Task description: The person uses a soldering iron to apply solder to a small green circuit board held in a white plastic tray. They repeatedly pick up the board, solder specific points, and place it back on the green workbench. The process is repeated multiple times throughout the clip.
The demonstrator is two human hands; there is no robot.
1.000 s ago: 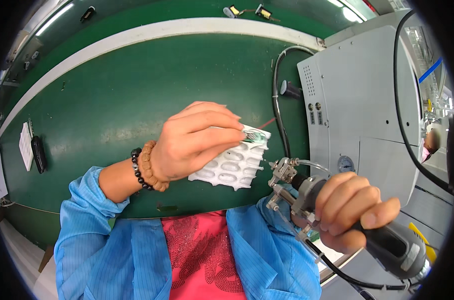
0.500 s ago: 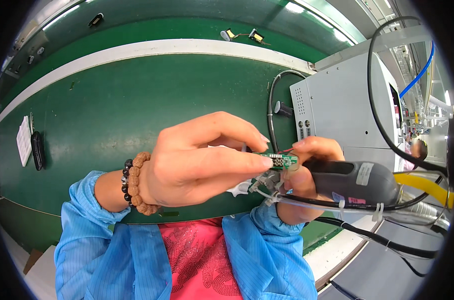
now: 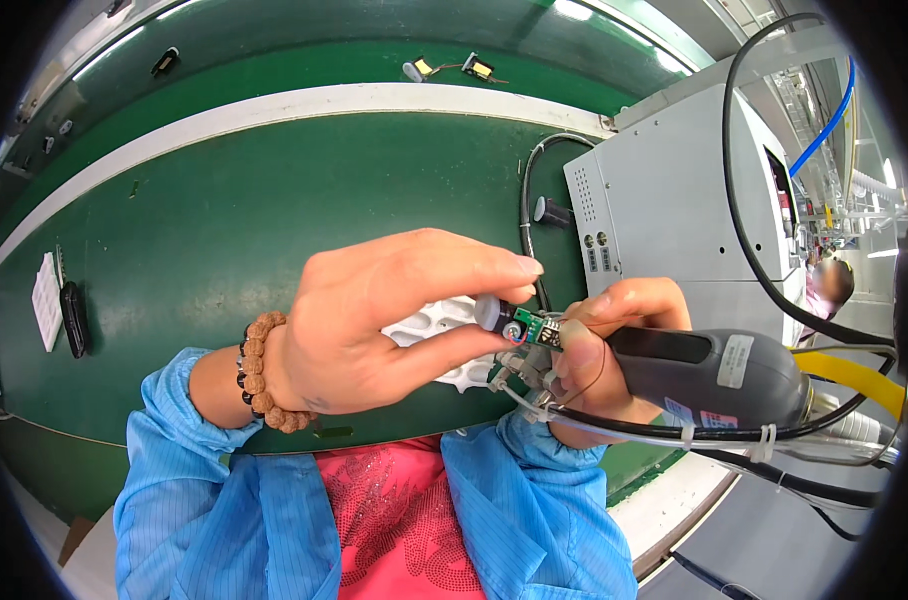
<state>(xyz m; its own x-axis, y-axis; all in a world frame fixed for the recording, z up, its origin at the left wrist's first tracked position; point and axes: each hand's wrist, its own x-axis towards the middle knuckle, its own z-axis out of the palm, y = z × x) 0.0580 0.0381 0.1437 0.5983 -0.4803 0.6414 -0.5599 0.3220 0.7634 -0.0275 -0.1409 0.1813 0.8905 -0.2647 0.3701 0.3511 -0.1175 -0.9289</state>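
Note:
Between thumb and fingertips, my left hand grips a small black cylinder with a grey rounded end. A narrow green circuit board extends from it, with a round metal part near the cylinder. My right hand pinches the board's other end, its thumb covering that tip. A dark grey tool body with a black button lies across my right hand; whether the palm grips it, I cannot tell. A small fitting with clear tubing sits just below the board. One thin wire shows by the right thumb.
Under my left hand lies a white moulded tray. A grey metal box stands right, a black cylinder beside it. Black cables and a yellow hose crowd the right. Far left are a black case and white sheet. Small parts lie beyond the ledge.
My left fingers have shifted off the board's face, so the black cylinder and the board's near end now show. The view has shifted slightly, and more of the white tray is visible.

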